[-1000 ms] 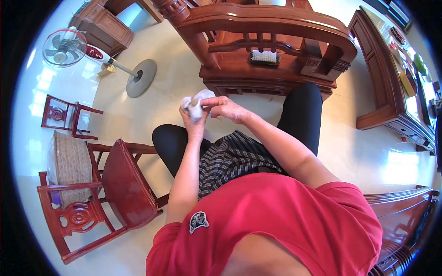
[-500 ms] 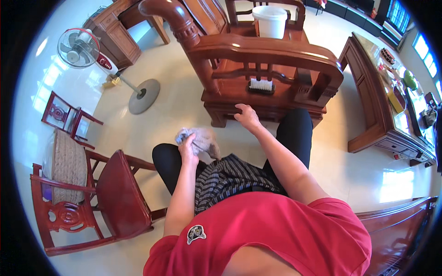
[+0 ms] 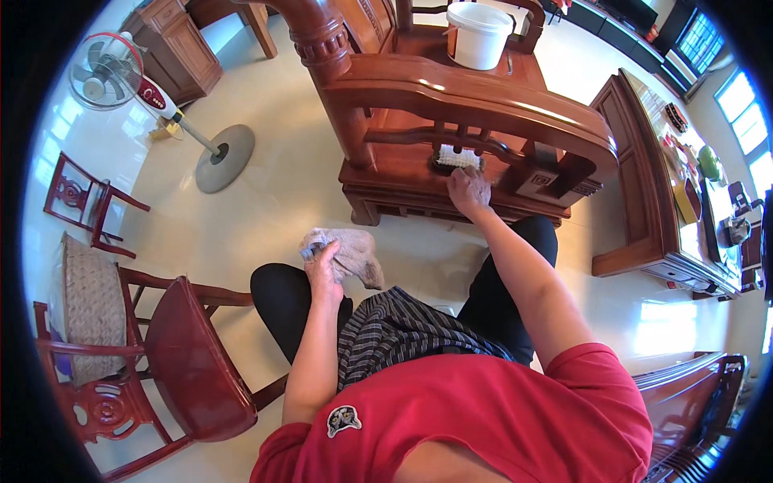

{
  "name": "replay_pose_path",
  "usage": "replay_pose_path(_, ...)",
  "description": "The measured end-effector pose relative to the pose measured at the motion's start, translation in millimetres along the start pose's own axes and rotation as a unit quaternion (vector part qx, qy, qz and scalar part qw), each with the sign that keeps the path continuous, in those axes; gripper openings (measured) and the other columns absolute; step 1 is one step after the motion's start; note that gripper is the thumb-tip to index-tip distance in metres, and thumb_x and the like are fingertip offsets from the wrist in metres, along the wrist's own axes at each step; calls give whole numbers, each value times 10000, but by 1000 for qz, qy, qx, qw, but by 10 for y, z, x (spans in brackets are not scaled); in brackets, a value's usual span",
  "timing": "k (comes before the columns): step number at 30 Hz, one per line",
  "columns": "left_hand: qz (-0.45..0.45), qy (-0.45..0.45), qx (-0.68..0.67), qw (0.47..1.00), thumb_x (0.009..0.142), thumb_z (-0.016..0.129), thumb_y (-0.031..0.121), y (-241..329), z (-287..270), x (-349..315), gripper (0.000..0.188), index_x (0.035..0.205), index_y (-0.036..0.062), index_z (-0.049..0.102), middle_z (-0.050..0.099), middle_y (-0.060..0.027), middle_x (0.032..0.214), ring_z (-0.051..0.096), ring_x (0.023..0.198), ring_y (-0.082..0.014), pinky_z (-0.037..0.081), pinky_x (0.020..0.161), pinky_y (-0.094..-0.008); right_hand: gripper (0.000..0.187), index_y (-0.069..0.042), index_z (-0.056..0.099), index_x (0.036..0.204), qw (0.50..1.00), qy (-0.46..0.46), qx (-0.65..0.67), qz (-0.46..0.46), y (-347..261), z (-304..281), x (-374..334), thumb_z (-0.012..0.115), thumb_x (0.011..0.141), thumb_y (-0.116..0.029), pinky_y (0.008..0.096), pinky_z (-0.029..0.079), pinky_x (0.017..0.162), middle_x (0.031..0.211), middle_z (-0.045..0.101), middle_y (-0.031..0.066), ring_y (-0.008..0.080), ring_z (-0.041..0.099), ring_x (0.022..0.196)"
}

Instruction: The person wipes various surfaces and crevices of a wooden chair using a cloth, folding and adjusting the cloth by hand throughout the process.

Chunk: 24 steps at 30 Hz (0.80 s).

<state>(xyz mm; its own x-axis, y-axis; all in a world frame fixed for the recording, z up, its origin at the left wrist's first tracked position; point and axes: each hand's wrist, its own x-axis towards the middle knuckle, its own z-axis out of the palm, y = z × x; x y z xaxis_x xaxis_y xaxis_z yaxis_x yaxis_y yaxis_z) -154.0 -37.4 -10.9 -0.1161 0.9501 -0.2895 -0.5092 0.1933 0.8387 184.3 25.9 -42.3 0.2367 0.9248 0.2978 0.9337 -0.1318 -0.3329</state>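
My left hand [image 3: 324, 272] is closed round a bunched greyish-beige cloth [image 3: 352, 251], held over the floor beside my left knee. The cloth's loose end hangs to the right. My right hand [image 3: 469, 193] reaches forward to a scrub brush [image 3: 459, 158] lying on the seat of a reddish-brown carved wooden bench [image 3: 403, 153]. The brush has a dark body and white bristles turned up. My right fingers are bent against its near edge, which they partly cover.
The bench's thick armrest [image 3: 475, 90] passes just beyond the brush. A white bucket [image 3: 479, 36] stands farther back on the seat. A red chair [image 3: 197, 358] is at my left, a standing fan [image 3: 225, 158] farther off. On the right, a wooden table [image 3: 644, 217] bears various objects.
My right hand has moved forward and right, from in front of the bench onto the brush. The left hand still holds the cloth, now spread wider. The view has shifted a little.
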Motion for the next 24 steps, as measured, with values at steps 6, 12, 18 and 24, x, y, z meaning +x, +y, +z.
replay_pose_path(6,-22,36,9,999,705,698,40,16,18,-30,335,1012,10,568,615,-70,926,613,846,-184,512,738,-329,337,-153,594,1060,976,168,-112,-85,-17,173,309,569,820,-387,567,399,860,1076,548,199,378,502,1078)
replay_pose_path(12,-28,32,-10,999,698,703,28,54,103,-22,355,1024,-3,567,618,-74,932,615,848,-176,513,742,-317,483,-155,520,1199,984,134,-117,-6,-54,291,477,553,813,-444,579,326,936,1205,496,223,383,443,1163)
replay_pose_path(18,-37,33,24,998,718,684,45,17,90,-31,339,1033,7,565,618,-73,944,616,846,-187,507,753,-323,477,-71,498,1179,997,59,-50,-21,-386,112,202,596,763,-282,511,314,959,1216,500,124,311,418,1187)
replay_pose_path(24,30,23,-22,999,733,670,41,40,22,5,344,1056,32,551,598,-71,1001,601,913,-197,502,795,-337,387,-78,541,1112,978,91,82,-167,-710,197,-436,598,733,-131,483,371,879,1196,512,74,262,442,1163)
